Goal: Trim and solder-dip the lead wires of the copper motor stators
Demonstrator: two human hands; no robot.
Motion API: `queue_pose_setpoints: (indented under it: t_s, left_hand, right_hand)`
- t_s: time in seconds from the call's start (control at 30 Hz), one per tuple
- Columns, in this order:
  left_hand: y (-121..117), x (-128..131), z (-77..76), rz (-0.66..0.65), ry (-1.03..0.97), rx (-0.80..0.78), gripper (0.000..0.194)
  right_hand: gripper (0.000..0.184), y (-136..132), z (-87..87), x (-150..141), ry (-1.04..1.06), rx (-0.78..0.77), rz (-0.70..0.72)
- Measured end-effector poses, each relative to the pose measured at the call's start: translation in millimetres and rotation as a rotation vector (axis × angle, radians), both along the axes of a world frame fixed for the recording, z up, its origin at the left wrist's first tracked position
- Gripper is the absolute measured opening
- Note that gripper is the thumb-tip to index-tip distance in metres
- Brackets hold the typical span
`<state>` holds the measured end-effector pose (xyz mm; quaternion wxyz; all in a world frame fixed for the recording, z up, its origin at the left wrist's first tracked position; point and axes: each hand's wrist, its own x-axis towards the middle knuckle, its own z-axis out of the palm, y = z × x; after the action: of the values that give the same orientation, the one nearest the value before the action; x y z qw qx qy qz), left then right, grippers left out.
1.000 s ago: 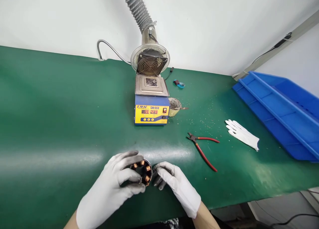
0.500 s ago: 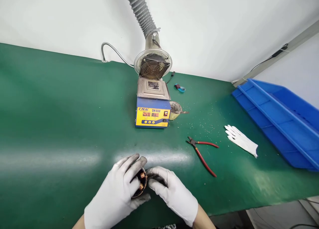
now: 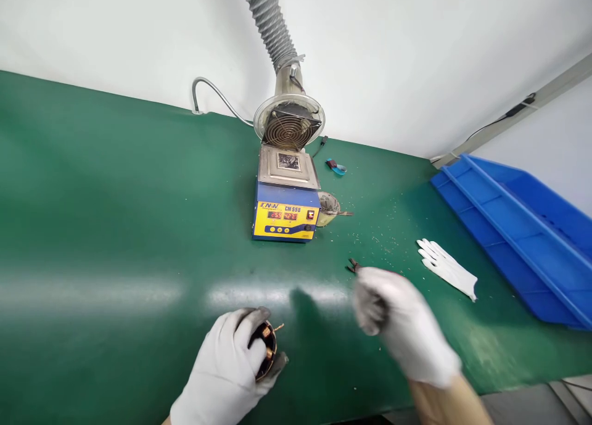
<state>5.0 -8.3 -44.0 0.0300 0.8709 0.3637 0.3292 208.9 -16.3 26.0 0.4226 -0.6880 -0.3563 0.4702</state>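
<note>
In white gloves, both my hands are over the green bench. My left hand [image 3: 231,357] is closed around a round dark part with copper windings [image 3: 269,353], which looks like a motor stator. A twisted copper wire end sticks out of its rim toward the right. My right hand [image 3: 388,308] is blurred by motion and reaches over the red-handled pliers [image 3: 354,265]. Only the pliers' jaws and a sliver of handle show past the glove. Whether my right fingers touch the handles cannot be made out.
A blue and yellow solder pot [image 3: 285,218] stands mid-bench under a fume extractor [image 3: 290,126]. Beside it is a small cup [image 3: 327,208] with a tool across it. Farther right lie a white glove [image 3: 448,269] and a blue bin [image 3: 518,240]. Small scraps dot the green bench [image 3: 115,227].
My right hand has left the wound part and moved right, over the pliers. My left hand still holds the part, whose wire end now sticks out at the right.
</note>
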Motion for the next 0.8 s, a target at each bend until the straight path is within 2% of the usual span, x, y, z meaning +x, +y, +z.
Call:
queue_pose_setpoints:
  t_s: [0.07, 0.1, 0.17, 0.23, 0.3, 0.37, 0.43, 0.47, 0.53, 0.6, 0.63, 0.73, 0.8]
  left_hand:
    - [-1, -2, 0.6, 0.032, 0.004, 0.003, 0.022]
    - [0, -5, 1.1, 0.03, 0.008, 0.01, 0.024]
    - [4, -11, 2.5, -0.043, 0.04, 0.037, 0.033]
    - [9, -17, 3.6, -0.172, 0.104, 0.067, 0.044]
    - [14, -21, 2.8, -0.269, 0.142, 0.051, 0.044]
    - [14, -20, -0.2, -0.298, 0.084, 0.009, 0.029]
    - [12, -16, -3.8, -0.29, -0.065, -0.104, 0.015]
    - [9, -14, -4.9, -0.283, -0.172, -0.247, 0.011]
    - [4, -11, -4.2, -0.266, -0.379, -0.639, 0.004]
    - [-3, -10, 1.6, -0.263, -0.574, -1.055, 0.005]
    - [-6, -11, 6.2, -0.259, -0.685, -1.257, 0.012]
    - [-18, -17, 21.7, -0.24, -0.982, -1.724, 0.043]
    - [-26, -22, 27.5, -0.213, -1.115, -1.907, 0.05]
  right_hand:
    - [0.036, -5, 3.1, 36, -0.322, 0.142, -0.214]
    - [0.032, -8, -3.2, 53, -0.524, 0.095, -0.235]
    - [0.038, -13, -28.5, 83, -0.89, -0.093, -0.133]
    - [0.058, -17, -60.1, 103, -1.182, -0.156, -0.023]
    - [0.062, -20, -84.5, 111, -1.357, -0.189, 0.058]
    - [0.057, -23, -95.5, 108, -1.484, -0.23, 0.097]
    - [0.05, -27, -96.3, 98, -1.536, -0.275, 0.109]
    - [0.045, -30, -95.0, 92, -1.526, -0.288, 0.101]
    - [0.031, -36, -92.7, 77, -1.455, -0.235, 0.06]
    - [0.018, -41, -90.4, 59, -1.351, -0.039, 0.038]
    - [0.015, -44, -88.3, 49, -1.283, 0.089, 0.062]
    - [0.019, -47, -73.6, 16, -1.049, 0.453, 0.305]
    - [0.024, -45, -58.7, -4, -0.98, 0.62, 0.49]
